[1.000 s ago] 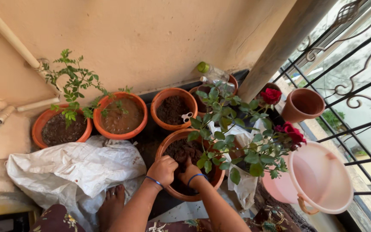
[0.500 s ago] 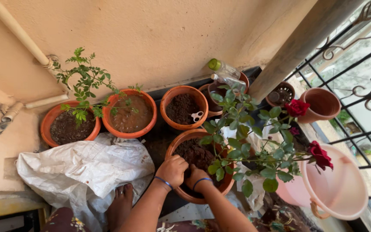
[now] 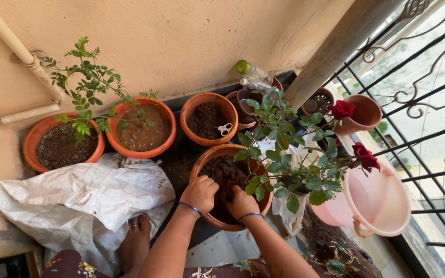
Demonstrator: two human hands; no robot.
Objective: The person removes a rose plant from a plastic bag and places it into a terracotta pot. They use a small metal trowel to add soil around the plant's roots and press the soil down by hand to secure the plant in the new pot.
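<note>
Soft, even daylight from the grille [image 3: 418,103] side, sharp focus, wide-angle edge bending.

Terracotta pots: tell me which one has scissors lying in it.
The soil-filled pot third from left along the wall; small white-handled scissors rest by its right rim.

We're out on a home balcony, a small potted garden. Terracotta pots [image 3: 142,128] sit in a row along a peach plastered wall [image 3: 181,41], beyond the hands. A drain pipe [image 3: 11,41] runs down that wall. To the right, a wrought-iron grille [image 3: 428,103] opens onto daylight. A rose plant [image 3: 305,154], a pink bucket [image 3: 379,203] and a white sack [image 3: 83,198] crowd the floor.
</note>
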